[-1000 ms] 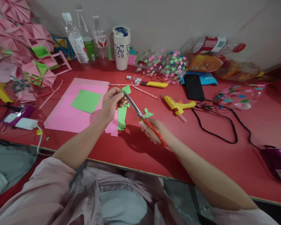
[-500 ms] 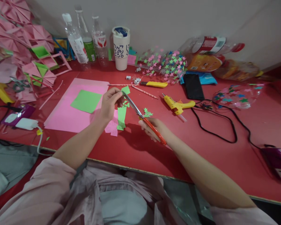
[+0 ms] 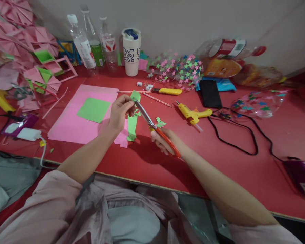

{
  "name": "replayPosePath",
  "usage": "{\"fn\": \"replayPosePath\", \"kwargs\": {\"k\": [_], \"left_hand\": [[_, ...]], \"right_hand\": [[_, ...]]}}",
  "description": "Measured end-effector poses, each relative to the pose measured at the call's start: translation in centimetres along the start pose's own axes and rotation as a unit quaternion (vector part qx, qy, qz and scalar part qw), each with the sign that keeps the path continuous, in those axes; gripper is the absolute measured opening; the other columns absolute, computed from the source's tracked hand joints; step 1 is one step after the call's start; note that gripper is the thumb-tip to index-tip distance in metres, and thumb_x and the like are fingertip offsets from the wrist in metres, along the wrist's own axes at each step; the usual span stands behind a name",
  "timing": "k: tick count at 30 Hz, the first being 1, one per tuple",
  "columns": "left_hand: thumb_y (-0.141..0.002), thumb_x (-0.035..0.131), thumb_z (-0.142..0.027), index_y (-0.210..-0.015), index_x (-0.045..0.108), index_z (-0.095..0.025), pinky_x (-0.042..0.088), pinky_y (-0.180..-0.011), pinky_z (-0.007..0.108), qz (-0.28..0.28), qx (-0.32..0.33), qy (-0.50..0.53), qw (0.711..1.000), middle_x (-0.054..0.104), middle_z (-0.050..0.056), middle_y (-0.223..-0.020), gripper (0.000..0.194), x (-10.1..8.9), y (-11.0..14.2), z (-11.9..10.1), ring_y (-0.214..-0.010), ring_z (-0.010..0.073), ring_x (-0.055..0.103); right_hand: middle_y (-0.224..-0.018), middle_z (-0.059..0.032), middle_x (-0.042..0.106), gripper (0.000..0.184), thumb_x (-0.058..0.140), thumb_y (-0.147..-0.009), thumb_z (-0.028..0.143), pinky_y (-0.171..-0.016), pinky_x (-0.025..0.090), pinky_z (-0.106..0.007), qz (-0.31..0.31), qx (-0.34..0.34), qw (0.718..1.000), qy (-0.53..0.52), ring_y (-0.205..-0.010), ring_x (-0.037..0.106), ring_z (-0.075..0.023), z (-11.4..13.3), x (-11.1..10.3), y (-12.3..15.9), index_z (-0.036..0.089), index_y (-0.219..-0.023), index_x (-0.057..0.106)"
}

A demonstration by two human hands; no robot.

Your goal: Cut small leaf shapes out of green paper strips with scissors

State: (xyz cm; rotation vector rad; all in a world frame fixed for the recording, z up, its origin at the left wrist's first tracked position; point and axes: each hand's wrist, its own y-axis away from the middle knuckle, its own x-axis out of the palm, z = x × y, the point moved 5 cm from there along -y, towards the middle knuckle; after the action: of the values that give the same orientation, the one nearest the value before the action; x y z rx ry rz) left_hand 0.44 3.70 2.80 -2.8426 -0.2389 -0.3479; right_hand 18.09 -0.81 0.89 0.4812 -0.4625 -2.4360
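Note:
My left hand (image 3: pixel 120 113) pinches a small piece of green paper (image 3: pixel 135 96) above the red table (image 3: pixel 218 159). My right hand (image 3: pixel 165 140) grips orange-handled scissors (image 3: pixel 156 128), whose blades reach up-left into that paper. Under the hands lie a green paper strip (image 3: pixel 132 126), pink scraps (image 3: pixel 122 137) and a cut-out green shape (image 3: pixel 160 122).
A pink sheet (image 3: pixel 73 118) with a green square (image 3: pixel 93 109) lies left. A yellow glue gun (image 3: pixel 193 114) with black cord, a yellow utility knife (image 3: pixel 167 91), a black phone (image 3: pixel 209 94), bottles, a white cup (image 3: pixel 131 51), paper stars (image 3: pixel 180 69) and pink folded paper shapes (image 3: pixel 20 44) crowd the back.
The green piece in my left hand has turned and lifted slightly; the scissor blades have closed a little into it. Both arms stay in place.

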Motion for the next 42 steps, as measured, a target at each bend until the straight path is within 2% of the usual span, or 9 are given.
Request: {"fn": "replayPosePath", "kwargs": {"k": [7, 12, 20, 29, 35, 42], "left_hand": [[-0.075, 0.055, -0.019, -0.065, 0.046, -0.019, 0.036, -0.041, 0.017, 0.015, 0.001, 0.017, 1.000, 0.053, -0.007, -0.050, 0.013, 0.16, 0.11, 0.04, -0.040, 0.0031, 0.046], [-0.075, 0.055, -0.019, -0.065, 0.046, -0.019, 0.036, -0.041, 0.016, 0.021, -0.010, 0.028, 0.999, 0.054, -0.006, -0.051, 0.013, 0.46, 0.34, 0.06, -0.041, 0.0027, 0.047], [-0.076, 0.055, -0.020, -0.064, 0.045, -0.019, 0.036, -0.041, 0.016, 0.017, -0.020, 0.021, 0.999, 0.054, -0.006, -0.052, 0.015, 0.63, 0.53, 0.15, -0.042, 0.0023, 0.047], [-0.076, 0.054, -0.019, -0.065, 0.045, -0.019, 0.036, -0.042, 0.016, 0.019, -0.027, 0.024, 0.999, 0.054, -0.007, -0.051, 0.014, 0.77, 0.64, -0.12, -0.042, 0.0026, 0.047], [-0.077, 0.055, -0.021, -0.066, 0.044, -0.019, 0.035, -0.042, 0.016, 0.016, -0.034, 0.034, 0.999, 0.053, -0.007, -0.052, 0.015, 0.80, 0.64, 0.34, -0.043, 0.0027, 0.047], [-0.076, 0.054, -0.018, -0.066, 0.044, -0.019, 0.035, -0.042, 0.017, 0.016, -0.042, 0.045, 0.998, 0.052, -0.007, -0.050, 0.014, 0.93, 0.72, 0.61, -0.042, 0.0033, 0.046]], "right_hand": [[-0.036, 0.0106, 0.035, 0.041, 0.050, -0.077, 0.058, -0.029, 0.032, -0.020, -0.011, 0.005, 1.000, -0.001, -0.025, 0.035, -0.0065, -0.21, 0.18, -0.07, 0.020, -0.067, 0.045], [-0.037, 0.0105, 0.036, 0.041, 0.050, -0.078, 0.059, -0.030, 0.034, -0.020, -0.006, -0.016, 1.000, 0.006, -0.026, 0.038, -0.0066, 0.27, 0.49, 0.25, 0.020, -0.068, 0.045], [-0.037, 0.0105, 0.035, 0.041, 0.049, -0.078, 0.059, -0.030, 0.033, -0.020, -0.019, -0.001, 1.000, 0.010, -0.026, 0.037, -0.0064, 0.14, 0.36, 0.24, 0.020, -0.067, 0.044], [-0.037, 0.0098, 0.037, 0.041, 0.049, -0.079, 0.059, -0.031, 0.032, -0.020, -0.014, -0.015, 1.000, 0.015, -0.027, 0.037, -0.0065, 0.30, 0.33, 0.35, 0.020, -0.067, 0.044], [-0.036, 0.0101, 0.036, 0.041, 0.048, -0.080, 0.059, -0.030, 0.033, -0.020, -0.021, -0.003, 1.000, -0.004, -0.026, 0.037, -0.0071, -0.07, 0.58, 0.19, 0.020, -0.067, 0.044], [-0.035, 0.0100, 0.036, 0.041, 0.048, -0.081, 0.057, -0.029, 0.032, -0.019, -0.034, -0.015, 0.999, 0.020, -0.024, 0.038, -0.0071, 0.24, 0.77, 0.47, 0.020, -0.065, 0.042]]}}
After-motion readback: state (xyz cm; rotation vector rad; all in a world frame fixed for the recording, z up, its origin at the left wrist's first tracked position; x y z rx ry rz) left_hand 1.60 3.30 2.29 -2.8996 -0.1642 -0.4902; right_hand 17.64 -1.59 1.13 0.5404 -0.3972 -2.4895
